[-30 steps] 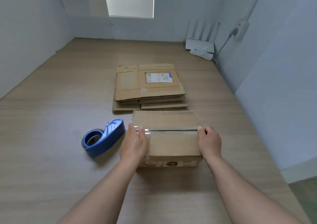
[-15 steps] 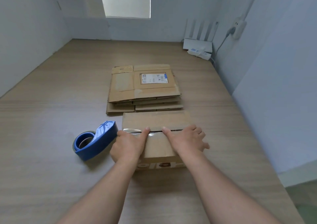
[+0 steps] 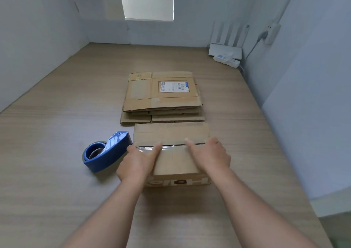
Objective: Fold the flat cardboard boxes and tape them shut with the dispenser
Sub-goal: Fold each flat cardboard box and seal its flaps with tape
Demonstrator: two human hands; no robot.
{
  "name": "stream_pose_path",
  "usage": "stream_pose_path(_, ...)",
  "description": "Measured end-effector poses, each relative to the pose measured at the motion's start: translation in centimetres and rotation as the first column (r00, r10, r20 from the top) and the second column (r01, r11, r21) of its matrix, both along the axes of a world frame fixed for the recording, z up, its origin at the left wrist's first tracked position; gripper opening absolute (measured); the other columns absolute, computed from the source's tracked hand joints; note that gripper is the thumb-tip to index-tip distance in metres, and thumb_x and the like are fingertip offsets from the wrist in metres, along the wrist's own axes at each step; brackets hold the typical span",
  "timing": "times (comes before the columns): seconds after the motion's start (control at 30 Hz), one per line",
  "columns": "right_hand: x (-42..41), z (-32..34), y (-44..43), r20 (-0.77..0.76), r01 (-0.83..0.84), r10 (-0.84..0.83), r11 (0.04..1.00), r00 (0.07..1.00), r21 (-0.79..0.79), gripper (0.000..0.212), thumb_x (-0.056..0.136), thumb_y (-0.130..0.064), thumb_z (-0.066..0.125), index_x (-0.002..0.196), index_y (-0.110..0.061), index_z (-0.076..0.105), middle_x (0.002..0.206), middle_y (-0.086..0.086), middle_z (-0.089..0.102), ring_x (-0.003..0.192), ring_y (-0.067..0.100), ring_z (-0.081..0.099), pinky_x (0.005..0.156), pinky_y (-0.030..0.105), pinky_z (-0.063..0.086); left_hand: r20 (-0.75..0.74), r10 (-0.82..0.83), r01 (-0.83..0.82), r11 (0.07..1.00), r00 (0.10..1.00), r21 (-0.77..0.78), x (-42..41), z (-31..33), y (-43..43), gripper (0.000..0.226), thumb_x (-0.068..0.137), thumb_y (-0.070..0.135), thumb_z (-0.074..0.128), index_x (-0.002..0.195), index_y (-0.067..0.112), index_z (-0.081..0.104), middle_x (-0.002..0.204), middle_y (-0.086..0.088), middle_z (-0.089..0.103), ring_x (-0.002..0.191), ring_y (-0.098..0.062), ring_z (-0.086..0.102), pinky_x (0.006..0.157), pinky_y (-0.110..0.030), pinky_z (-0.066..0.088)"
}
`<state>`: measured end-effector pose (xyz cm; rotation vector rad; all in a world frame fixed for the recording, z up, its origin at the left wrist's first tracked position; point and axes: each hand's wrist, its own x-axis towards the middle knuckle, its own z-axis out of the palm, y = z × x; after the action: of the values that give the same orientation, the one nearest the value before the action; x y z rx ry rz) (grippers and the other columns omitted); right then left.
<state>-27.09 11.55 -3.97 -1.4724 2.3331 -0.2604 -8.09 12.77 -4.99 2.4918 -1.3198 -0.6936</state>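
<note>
fingers [image 3: 156, 150] seemingly press taped box [image 3: 171, 133].

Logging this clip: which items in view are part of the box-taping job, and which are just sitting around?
Part of the job:
- folded box, with the left hand and right hand pressing along its taped seam
- blue tape dispenser, beside the box
- stack of flat boxes, behind it

Just lying about:
- white router, in the far corner
- wall socket, with a cable plugged in

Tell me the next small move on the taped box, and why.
Probably slide both hands inward along the clear tape strip, pressing it flat: the left hand and right hand rest on the brown cardboard box's seam, and a dark gap shows between them.
</note>
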Motion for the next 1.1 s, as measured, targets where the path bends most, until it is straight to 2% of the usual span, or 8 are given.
stream_pose_path(0.4,-2.6,-1.2,-1.2,0.119,-0.095,0.115,0.982,0.986,-0.166,0.037,0.102,-0.031,0.03,0.097,-0.006,0.057,0.107,0.02,0.063,0.101,0.037,0.056,0.074,0.037,0.037,-0.282,0.142,-0.182,0.976,0.949,-0.12,0.8,-0.3,3.3,0.052,0.101,0.041,0.019,0.113,0.012,0.06,0.122,-0.014,0.06,0.112,-0.033,0.053,0.091,-0.039,0.041)
stream_pose_path(0.5,-3.6,-1.3,-2.5,0.141,-0.224,0.258,0.95,0.956,-0.218,0.032,0.101,-0.033,0.034,0.083,-0.014,0.053,0.099,0.016,0.063,0.095,0.034,0.056,0.067,0.035,0.031,-0.637,0.136,-0.232,0.97,0.759,-0.069,2.2,-0.4,6.5,0.031,0.1,0.035,0.039,0.119,0.021,0.059,0.118,-0.007,0.065,0.102,-0.027,0.063,0.085,-0.042,0.053)
stream_pose_path(0.57,-4.3,-1.2,-3.6,0.154,-0.336,0.376,0.912,0.914,-0.234,0.035,0.098,-0.038,0.041,0.07,-0.017,0.046,0.082,0.008,0.061,0.086,0.031,0.055,0.066,0.036,0.035,-0.805,0.08,-0.057,0.997,0.588,0.058,4.6,-0.1,8.4,0.064,0.092,0.034,0.061,0.147,0.032,0.029,0.123,-0.002,0.062,0.105,-0.025,0.065,0.08,-0.042,0.056)
stream_pose_path(0.63,-4.7,-0.7,-4.5,0.127,-0.453,0.481,0.87,0.868,-0.195,0.042,0.096,-0.044,0.046,0.063,-0.018,0.043,0.069,-0.001,0.054,0.078,0.026,0.052,0.065,0.036,0.037,-0.726,-0.071,0.218,0.97,0.684,0.11,6.8,-0.2,9.4,0.119,0.073,0.039,0.081,0.149,0.043,-0.011,0.15,0.001,0.034,0.136,-0.021,0.04,0.099,-0.039,0.047)
stream_pose_path(0.73,-4.0,0.2,-5.6,0.022,-0.559,0.562,0.826,0.827,-0.078,0.038,0.093,-0.055,0.044,0.073,-0.023,0.051,0.085,-0.003,0.062,0.088,0.023,0.057,0.069,0.033,0.038,-0.431,-0.392,0.425,0.905,0.813,-0.021,6.5,0.0,9.4,0.135,0.061,0.039,0.085,0.141,0.049,-0.023,0.159,0.014,-0.009,0.146,-0.005,-0.002,0.12,-0.034,0.015)
stream_pose_path(0.83,-3.1,0.6,-5.7,-0.073,-0.473,0.468,0.877,0.881,-0.083,0.048,0.087,-0.065,0.045,0.11,-0.024,0.054,0.119,0.004,0.059,0.112,0.026,0.052,0.086,0.037,0.04,-0.215,-0.54,0.538,0.84,0.814,-0.071,4.3,0.5,9.5,0.126,0.058,0.057,0.08,0.134,0.06,-0.021,0.156,0.02,0.004,0.144,-0.007,0.015,0.116,-0.035,0.027)
stream_pose_path(0.93,-2.0,0.7,-4.7,-0.093,-0.247,0.24,0.966,0.966,-0.077,0.094,0.078,-0.076,0.047,0.147,-0.017,0.02,0.146,0.013,0.032,0.129,0.033,0.036,0.098,0.048,0.037,-0.034,-0.504,0.499,0.861,0.863,-0.098,3.1,0.1,10.0,0.122,0.059,0.067,0.075,0.147,0.048,-0.008,0.155,0.016,0.02,0.14,-0.008,0.026,0.109,-0.034,0.037)
stream_pose_path(1.1,1.5,0.2,-0.6,0.139,-0.024,0.02,0.999,0.99,0.027,0.122,0.066,-0.078,0.06,0.151,-0.021,-0.008,0.158,0.015,0.001,0.136,0.036,0.028,0.102,0.052,0.035,0.058,-0.381,0.386,0.916,0.923,-0.109,-0.2,-0.2,8.9,0.12,0.063,0.071,0.069,0.152,0.033,-0.001,0.151,0.004,0.033,0.136,-0.017,0.036,0.104,-0.037,0.04)
